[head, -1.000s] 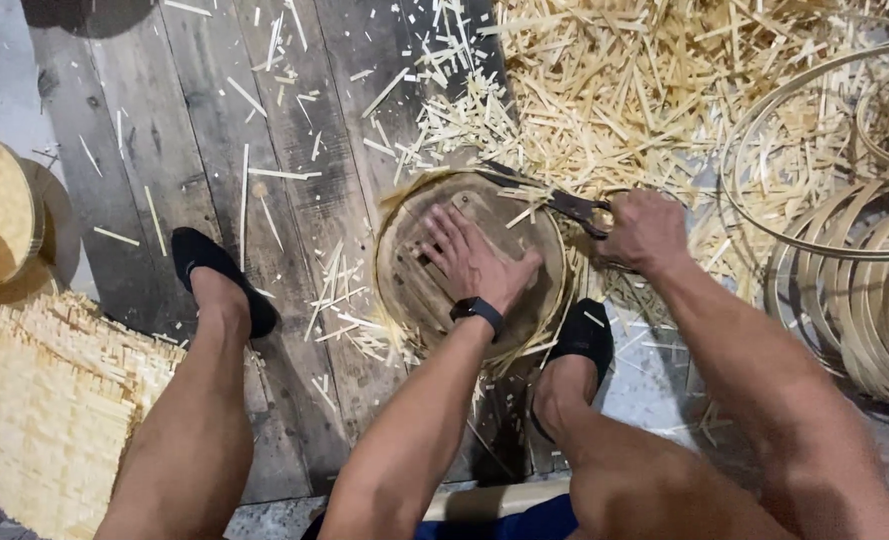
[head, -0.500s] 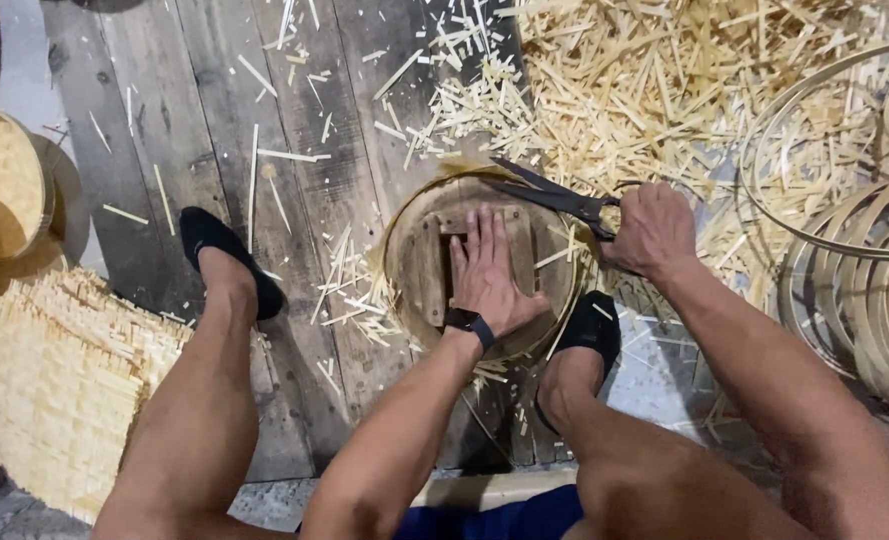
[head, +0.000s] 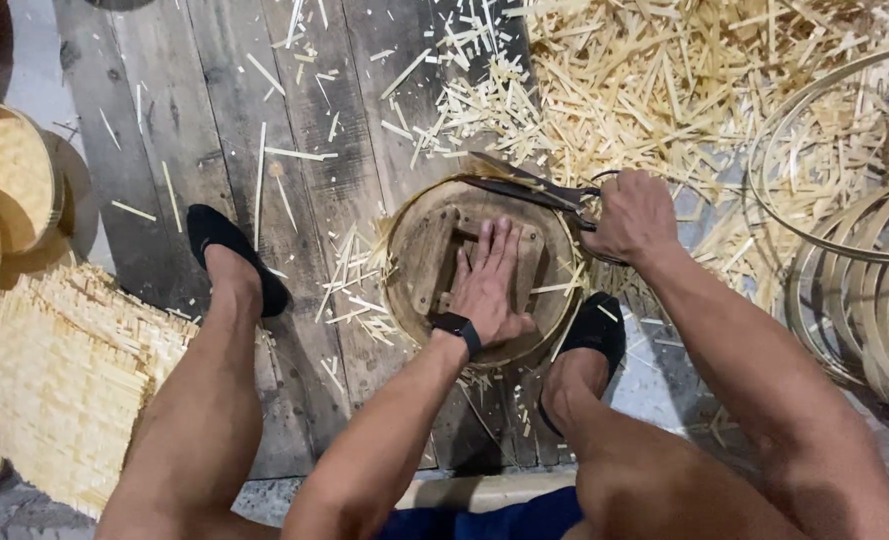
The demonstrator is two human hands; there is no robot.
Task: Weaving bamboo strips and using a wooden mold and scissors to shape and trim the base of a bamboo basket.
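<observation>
While the left hand [head: 489, 285] lies flat with its fingers spread, palm down on a round wooden mould [head: 479, 268], the right hand [head: 632, 215] is closed around the handles of a pair of large dark shears [head: 529, 185]. The mould sits on the plank floor [head: 264, 130] between the person's feet, and a thin bamboo rim runs round its edge. The blades of the shears lie across the far edge of the mould, pointing to the left (whether they are biting into anything I cannot tell). A black watch [head: 457, 330] sits on the left wrist.

The left foot wears a black shoe [head: 226, 250] well to the left of the mould; the other black shoe [head: 594, 335] is just beside the mould's lower right edge. A deep heap of pale bamboo offcuts [head: 664, 90] covers the floor beyond the mould, with loose slivers scattered over the planks. Bamboo hoops [head: 854, 290] are stacked at the right. At the left lie a woven bamboo mat [head: 64, 380] and round woven trays [head: 9, 175].
</observation>
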